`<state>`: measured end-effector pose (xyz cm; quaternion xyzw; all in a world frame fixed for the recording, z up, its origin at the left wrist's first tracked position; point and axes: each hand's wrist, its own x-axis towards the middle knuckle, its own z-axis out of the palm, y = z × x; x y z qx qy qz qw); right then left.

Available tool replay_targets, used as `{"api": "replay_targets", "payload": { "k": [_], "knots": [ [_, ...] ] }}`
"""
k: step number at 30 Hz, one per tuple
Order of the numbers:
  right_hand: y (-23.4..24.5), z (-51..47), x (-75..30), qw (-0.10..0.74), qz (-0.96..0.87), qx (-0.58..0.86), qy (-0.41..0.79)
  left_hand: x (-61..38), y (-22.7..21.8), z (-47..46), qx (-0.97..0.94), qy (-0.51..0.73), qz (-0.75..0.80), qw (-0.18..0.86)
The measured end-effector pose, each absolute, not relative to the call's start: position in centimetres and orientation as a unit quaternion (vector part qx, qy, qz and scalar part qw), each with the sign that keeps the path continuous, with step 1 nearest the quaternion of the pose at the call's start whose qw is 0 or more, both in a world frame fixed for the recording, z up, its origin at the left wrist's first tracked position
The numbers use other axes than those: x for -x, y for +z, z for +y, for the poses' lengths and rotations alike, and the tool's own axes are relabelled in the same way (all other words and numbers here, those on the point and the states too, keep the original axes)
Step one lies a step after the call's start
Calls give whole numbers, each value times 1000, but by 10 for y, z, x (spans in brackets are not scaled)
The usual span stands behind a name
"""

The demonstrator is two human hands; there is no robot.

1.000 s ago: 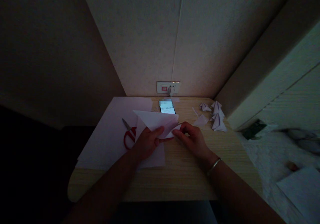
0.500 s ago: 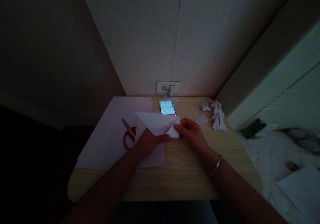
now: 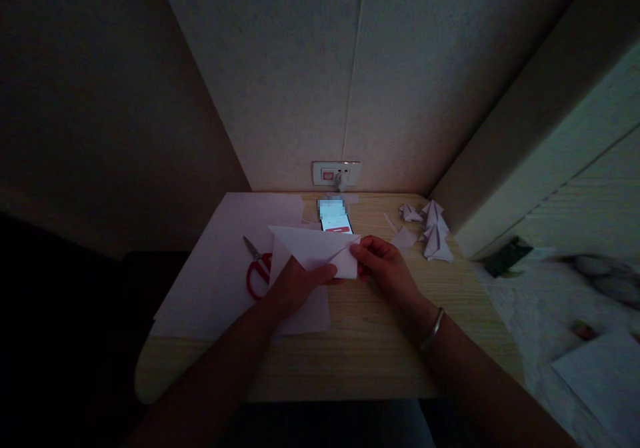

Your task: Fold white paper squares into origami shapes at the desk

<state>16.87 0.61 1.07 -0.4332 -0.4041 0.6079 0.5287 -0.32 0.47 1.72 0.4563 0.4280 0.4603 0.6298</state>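
Both hands hold a folded sheet of white paper [image 3: 315, 245] above the table, in front of a lit phone [image 3: 336, 223]. My left hand [image 3: 299, 285] grips its lower edge, thumb on the near face and fingers hidden behind. At the right end, my right hand [image 3: 381, 261] pinches the folded corner between thumb and fingers. A flap lies folded over on that side. Scissors with red handles [image 3: 259, 276] rest beside my left hand on larger white sheets [image 3: 210, 268], partly covered by the held paper.
Several folded paper pieces [image 3: 436, 231] stand at the table's [image 3: 370, 361] back right, near small paper scraps [image 3: 404, 238]. A wall socket with a plug [image 3: 336, 173] is behind the phone. Right of the table, a white quilted surface [image 3: 530, 328] holds a dark green packet [image 3: 507, 256].
The flap at the paper's right end now lies flatter against the sheet. My left thumb has shifted slightly left and up, and my right thumb has moved a little toward the corner's edge.
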Motion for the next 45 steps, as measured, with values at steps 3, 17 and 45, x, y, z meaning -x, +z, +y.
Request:
{"api": "replay_targets", "payload": {
  "k": [3, 17, 45],
  "knots": [
    [12, 6, -169, 532, -398, 436, 606, 3, 18, 5, -451, 456, 425, 639],
    [11, 5, -170, 545, -391, 431, 604, 2, 15, 4, -438, 450, 397, 670],
    [13, 5, -169, 617, -449, 463, 450, -8, 10, 5, -395, 480, 366, 693]
  ]
}}
